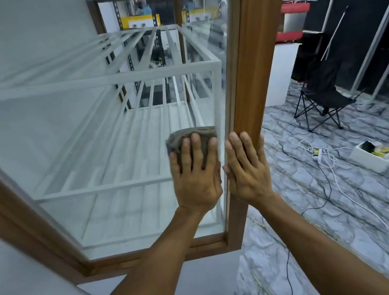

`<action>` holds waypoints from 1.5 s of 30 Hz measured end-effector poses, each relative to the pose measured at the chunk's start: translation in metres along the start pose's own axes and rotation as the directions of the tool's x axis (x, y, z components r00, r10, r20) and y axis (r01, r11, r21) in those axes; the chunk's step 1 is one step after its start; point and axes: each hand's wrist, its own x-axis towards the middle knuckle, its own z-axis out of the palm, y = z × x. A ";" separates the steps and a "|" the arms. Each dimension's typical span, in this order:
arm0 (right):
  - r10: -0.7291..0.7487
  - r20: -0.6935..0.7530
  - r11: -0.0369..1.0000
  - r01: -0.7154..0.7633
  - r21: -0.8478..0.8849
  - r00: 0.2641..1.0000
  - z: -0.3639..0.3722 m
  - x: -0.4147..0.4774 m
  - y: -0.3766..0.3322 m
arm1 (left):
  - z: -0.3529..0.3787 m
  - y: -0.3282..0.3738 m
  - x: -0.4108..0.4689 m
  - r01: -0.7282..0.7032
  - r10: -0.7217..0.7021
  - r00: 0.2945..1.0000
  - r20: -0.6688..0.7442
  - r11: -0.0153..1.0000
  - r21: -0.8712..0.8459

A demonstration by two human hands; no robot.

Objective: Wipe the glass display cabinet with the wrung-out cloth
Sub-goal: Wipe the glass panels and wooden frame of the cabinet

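Note:
The glass display cabinet fills the left and centre of the head view, with a brown wooden frame and white slatted racks inside. A folded grey cloth lies flat against the glass near the right post. My left hand presses the cloth onto the pane with straight, spread fingers. Beside it, my right hand rests flat with straight fingers on the wooden corner post, touching its edge. Most of the cloth is hidden under my left hand.
A marbled grey floor lies to the right, crossed by white and black cables and a power strip. A white box with tools sits on the floor. A black folding chair stands further back.

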 end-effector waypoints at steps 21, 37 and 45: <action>0.302 0.008 0.953 -0.302 0.027 0.953 0.015 0.001 -0.076 | -0.013 -0.054 -0.034 -0.139 0.136 0.990 0.039 0.986 0.093; 0.200 0.062 0.978 -0.203 0.043 0.978 0.094 0.043 -0.201 | -0.077 -0.205 -0.074 -0.088 0.088 0.996 0.009 0.989 0.121; 0.190 -0.045 0.982 -0.189 0.021 0.981 0.103 0.045 -0.203 | -0.100 -0.266 -0.101 0.098 -0.085 0.993 -0.083 0.981 0.166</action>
